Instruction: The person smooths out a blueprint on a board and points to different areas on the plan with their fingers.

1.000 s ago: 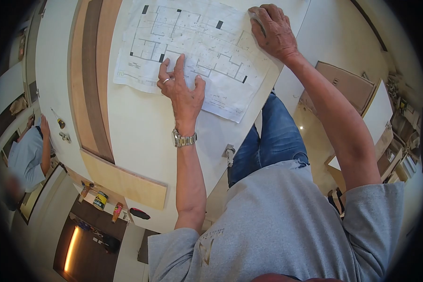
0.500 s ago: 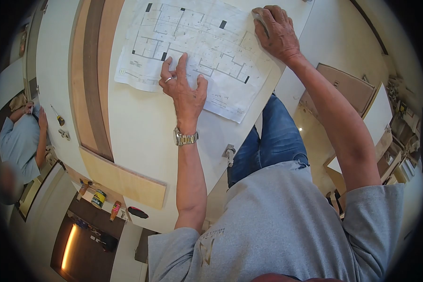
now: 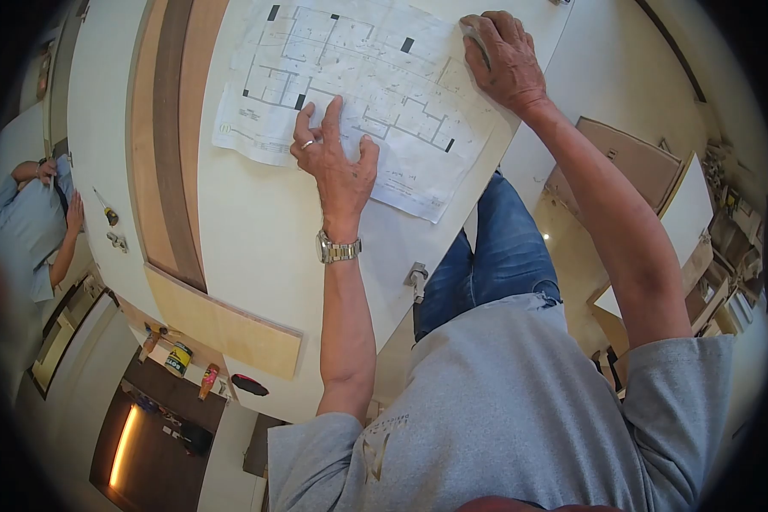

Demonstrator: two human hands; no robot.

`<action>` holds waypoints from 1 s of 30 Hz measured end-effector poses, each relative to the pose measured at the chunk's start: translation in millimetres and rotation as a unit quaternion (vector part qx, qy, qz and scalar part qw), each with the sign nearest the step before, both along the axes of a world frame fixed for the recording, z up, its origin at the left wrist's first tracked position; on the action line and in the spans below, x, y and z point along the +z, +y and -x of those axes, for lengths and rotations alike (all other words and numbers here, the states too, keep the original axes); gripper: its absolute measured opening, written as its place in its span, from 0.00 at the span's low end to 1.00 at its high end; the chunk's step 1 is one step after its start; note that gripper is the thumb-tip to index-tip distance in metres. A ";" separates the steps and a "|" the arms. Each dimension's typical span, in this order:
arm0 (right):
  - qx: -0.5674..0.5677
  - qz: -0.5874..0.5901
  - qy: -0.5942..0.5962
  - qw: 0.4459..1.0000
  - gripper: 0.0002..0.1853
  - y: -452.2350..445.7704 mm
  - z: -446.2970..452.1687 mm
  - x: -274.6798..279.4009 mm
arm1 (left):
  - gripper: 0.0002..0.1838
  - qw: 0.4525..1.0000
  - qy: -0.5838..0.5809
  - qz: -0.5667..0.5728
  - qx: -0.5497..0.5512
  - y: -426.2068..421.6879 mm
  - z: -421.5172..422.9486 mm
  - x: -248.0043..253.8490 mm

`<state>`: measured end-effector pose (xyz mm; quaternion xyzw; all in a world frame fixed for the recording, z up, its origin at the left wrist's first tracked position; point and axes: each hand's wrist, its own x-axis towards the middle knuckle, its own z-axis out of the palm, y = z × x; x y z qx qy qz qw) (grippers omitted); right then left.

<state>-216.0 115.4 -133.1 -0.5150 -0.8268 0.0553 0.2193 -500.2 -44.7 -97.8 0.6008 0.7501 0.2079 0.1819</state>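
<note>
A printed floor plan (image 3: 418, 175) with dark blocks and thin lines lies on a white board, creased and curling at its lower edge. My left hand (image 3: 337, 162), with a ring and a metal watch at the wrist, rests on the plan's lower middle, fingers apart and partly bent. At the sheet's upper right edge is my right hand (image 3: 508, 64). Its fingers curl over a small pale greyish thing (image 3: 473, 34), mostly hidden and not clear enough to name.
The white board (image 3: 256, 222) has a metal hinge (image 3: 416, 277) near its edge. Wood strips (image 3: 175, 145), a screwdriver (image 3: 106, 209) and a yellow-black can (image 3: 179, 359) are to the left. Another person (image 3: 30, 226) stands at far left. Cardboard (image 3: 614, 158) lies on the right.
The other person at far left has shifted, with the head moving toward the view's edge. My hands and the plan keep their places; the view moves very slightly.
</note>
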 end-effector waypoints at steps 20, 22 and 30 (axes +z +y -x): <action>0.001 0.004 0.008 1.000 0.20 0.5 1.1 1.6 | 0.41 1.000 -0.017 0.005 0.007 0.4 -0.7 3.5; 0.000 0.010 0.008 1.000 0.20 -0.8 0.4 2.1 | 0.42 1.000 -0.020 0.007 0.004 0.2 -0.1 3.7; 0.001 0.023 0.005 1.000 0.20 -0.9 0.7 3.9 | 0.42 0.999 -0.036 -0.007 0.022 -1.5 0.5 -0.8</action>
